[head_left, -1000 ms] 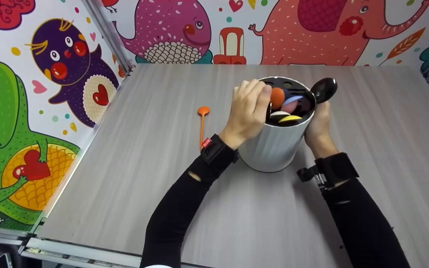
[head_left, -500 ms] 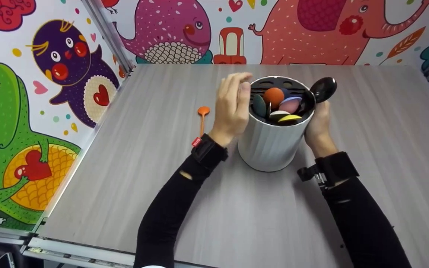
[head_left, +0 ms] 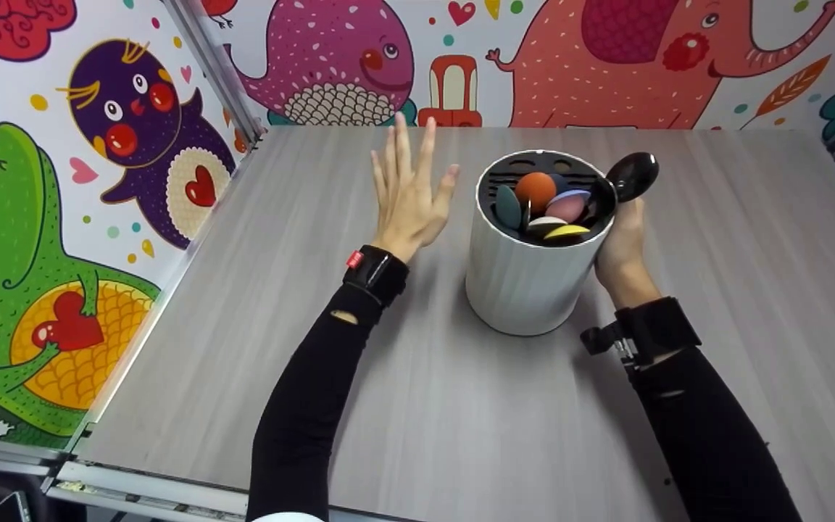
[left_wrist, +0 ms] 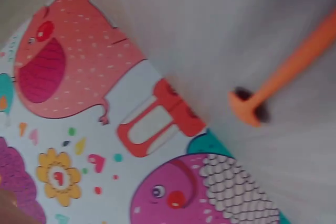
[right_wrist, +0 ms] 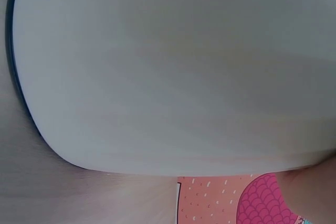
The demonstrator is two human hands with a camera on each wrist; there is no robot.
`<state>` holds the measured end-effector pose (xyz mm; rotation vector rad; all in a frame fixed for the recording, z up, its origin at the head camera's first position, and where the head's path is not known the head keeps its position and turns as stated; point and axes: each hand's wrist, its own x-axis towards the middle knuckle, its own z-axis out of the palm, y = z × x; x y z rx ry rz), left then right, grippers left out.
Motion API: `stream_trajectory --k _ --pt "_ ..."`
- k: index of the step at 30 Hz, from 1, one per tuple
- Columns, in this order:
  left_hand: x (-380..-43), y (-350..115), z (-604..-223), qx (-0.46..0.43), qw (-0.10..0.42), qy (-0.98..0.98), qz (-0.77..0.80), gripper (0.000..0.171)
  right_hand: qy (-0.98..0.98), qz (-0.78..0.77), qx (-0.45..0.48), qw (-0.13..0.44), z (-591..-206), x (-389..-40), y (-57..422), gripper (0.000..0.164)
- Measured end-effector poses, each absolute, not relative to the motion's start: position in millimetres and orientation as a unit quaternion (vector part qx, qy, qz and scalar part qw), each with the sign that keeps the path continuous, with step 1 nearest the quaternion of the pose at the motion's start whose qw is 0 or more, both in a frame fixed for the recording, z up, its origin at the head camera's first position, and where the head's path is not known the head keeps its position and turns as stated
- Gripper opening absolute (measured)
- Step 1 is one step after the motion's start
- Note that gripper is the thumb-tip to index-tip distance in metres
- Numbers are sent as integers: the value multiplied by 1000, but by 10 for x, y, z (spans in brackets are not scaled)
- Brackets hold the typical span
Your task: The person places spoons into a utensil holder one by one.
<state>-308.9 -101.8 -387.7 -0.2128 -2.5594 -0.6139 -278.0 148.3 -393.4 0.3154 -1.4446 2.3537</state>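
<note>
A ribbed white utensil holder stands upright on the table with a slotted black insert. Several coloured round-ended utensils sit in it, among them an orange one and a yellow one. A black spoon leans out over its right rim. My right hand grips the holder's right side, most fingers hidden behind it; the right wrist view is filled by the holder's pale wall. To the left, my left hand is spread and holds nothing. Below it lies a small orange spoon, hidden in the head view.
The grey wood-grain table ends at a metal front rail. Printed cartoon panels wall it in at the back and the left.
My left hand has left the holder's rim, moved left and spread its fingers, now covering the orange spoon in the head view. My right hand and the holder stay put.
</note>
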Motion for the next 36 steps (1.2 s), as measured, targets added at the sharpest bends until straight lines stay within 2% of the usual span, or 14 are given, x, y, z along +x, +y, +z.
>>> stream_trajectory --k 4,11,15,23,32,36 --pt "-3230 -1141 -4047 -51 197 -957 -207 70 -525 826 93 184 -3934 -2777 1482 44" --pt "-3413 -1338 -4272 -1 121 -979 -161 70 -525 825 116 175 -3926 -2778 1465 51" --pt "-3473 -1367 -4323 21 88 -985 -148 71 -524 825 107 185 -3928 -2784 1462 48" --pt "-3504 -1387 -4446 51 32 -991 -116 68 -539 817 88 186 -3928 -2777 1475 42" --pt "-3448 -1364 -4556 55 -83 -989 -107 64 -562 800 69 198 -3932 -2770 1493 41" --pt "-3445 -1317 -4596 50 -86 -991 -89 55 -561 801 74 196 -3935 -2769 1510 43"
